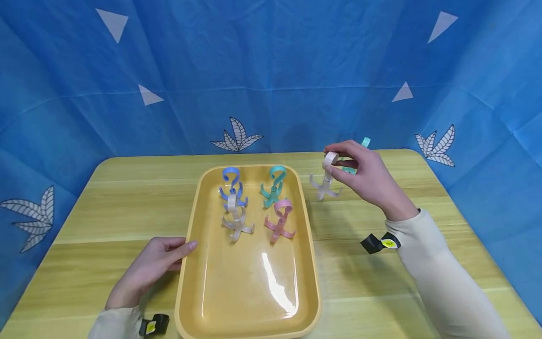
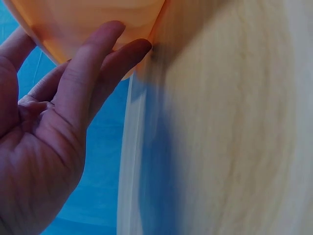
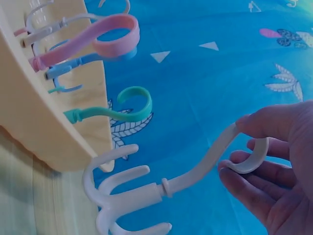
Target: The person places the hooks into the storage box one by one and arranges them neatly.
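Note:
My right hand [image 1: 365, 173] pinches the curled top of a white multi-prong hook hanger [image 1: 326, 186], just right of the yellow tray [image 1: 313, 263]. In the right wrist view the white hanger [image 3: 132, 200] has its prongs beside the tray wall; whether they touch the table I cannot tell. My left hand [image 1: 154, 263] grips the tray's left rim, thumb over the edge and fingers on the outside wall. Inside the tray stand a blue hanger [image 1: 233, 190], a green hanger [image 1: 273, 190], a second white hanger [image 1: 237, 226] and a pink hanger [image 1: 280, 226].
Behind my right hand is another green hanger [image 1: 349, 170], mostly hidden. The wooden table [image 1: 127, 202] ends at a blue cloth backdrop [image 1: 271, 70] that also hangs at both sides.

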`<state>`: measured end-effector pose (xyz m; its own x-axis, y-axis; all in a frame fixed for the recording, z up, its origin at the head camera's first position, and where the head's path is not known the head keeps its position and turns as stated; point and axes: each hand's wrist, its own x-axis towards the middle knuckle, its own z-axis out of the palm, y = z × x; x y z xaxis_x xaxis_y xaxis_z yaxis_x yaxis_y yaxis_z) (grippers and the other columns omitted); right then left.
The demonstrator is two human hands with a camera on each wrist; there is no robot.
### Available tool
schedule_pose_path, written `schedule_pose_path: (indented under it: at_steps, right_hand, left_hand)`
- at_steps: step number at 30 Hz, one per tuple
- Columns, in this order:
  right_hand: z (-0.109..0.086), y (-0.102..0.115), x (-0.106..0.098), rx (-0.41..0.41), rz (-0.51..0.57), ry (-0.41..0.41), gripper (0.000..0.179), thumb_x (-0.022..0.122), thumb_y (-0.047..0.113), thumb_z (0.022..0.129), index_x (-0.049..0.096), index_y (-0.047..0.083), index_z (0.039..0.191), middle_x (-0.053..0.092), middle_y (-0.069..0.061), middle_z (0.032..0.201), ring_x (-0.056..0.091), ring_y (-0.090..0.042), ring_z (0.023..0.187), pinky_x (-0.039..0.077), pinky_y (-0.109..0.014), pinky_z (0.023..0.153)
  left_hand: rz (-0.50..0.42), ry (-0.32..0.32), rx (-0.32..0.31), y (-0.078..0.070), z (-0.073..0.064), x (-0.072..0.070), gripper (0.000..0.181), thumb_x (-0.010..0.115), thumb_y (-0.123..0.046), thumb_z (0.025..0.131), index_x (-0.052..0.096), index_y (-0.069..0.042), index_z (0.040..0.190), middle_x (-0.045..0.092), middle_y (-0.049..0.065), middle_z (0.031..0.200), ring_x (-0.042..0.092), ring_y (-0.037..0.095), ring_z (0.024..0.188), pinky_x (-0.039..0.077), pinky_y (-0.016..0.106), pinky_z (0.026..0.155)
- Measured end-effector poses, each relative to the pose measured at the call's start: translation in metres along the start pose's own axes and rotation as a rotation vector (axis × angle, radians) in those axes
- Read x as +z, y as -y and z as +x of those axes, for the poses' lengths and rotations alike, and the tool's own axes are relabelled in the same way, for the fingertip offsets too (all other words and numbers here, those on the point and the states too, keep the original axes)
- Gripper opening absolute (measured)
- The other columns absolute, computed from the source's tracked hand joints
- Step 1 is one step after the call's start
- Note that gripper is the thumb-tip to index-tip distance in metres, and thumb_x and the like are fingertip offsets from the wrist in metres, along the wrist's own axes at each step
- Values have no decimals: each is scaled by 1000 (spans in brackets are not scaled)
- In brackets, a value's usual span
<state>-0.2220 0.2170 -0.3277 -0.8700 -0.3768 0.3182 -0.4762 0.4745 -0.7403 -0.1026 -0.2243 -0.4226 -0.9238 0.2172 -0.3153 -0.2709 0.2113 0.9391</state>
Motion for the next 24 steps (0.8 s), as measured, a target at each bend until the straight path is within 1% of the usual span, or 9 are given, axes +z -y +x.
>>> schedule_pose_path:
  at_steps: [3, 5, 13, 18, 24]
  right_hand:
    - [-5, 3, -2, -43, -15, 9, 35, 67, 9, 94, 62, 9, 129, 60, -3, 121, 61, -14, 104, 50, -27, 92]
    - [-9, 6, -4, -64, -20, 8, 35, 67, 7, 94, 62, 9, 129, 60, -4, 121, 61, -13, 103, 50, -27, 93]
    - [-27, 12, -10, -125, 17, -42, 42, 68, -5, 89, 63, 8, 129, 58, -3, 120, 58, -11, 106, 49, -22, 92]
    - [-32, 15, -12, -135, 19, -37, 43, 70, -8, 87, 63, 5, 127, 58, -5, 121, 58, -12, 106, 49, -21, 91]
    - [-37, 21, -14, -162, 48, -16, 45, 70, -12, 85, 63, 4, 126, 58, -9, 119, 59, -14, 106, 51, -25, 90]
  left_hand:
    - [-5, 1, 9, 1, 1, 1, 51, 63, -26, 99, 56, 17, 125, 67, 23, 112, 69, 25, 95, 57, 40, 79]
    - [-4, -2, 10, 1, 1, 1, 51, 63, -26, 99, 56, 18, 125, 67, 23, 112, 69, 25, 95, 57, 40, 78]
    - [17, -18, -4, 1, 1, 2, 51, 62, -27, 99, 57, 17, 125, 67, 22, 112, 69, 23, 95, 57, 38, 79]
    - [20, -30, -6, 1, 0, 2, 50, 63, -27, 99, 58, 16, 124, 67, 21, 112, 68, 23, 95, 58, 38, 78]
    - [19, -9, 10, 1, 1, 1, 50, 62, -26, 99, 57, 17, 124, 67, 22, 112, 69, 23, 95, 58, 39, 78]
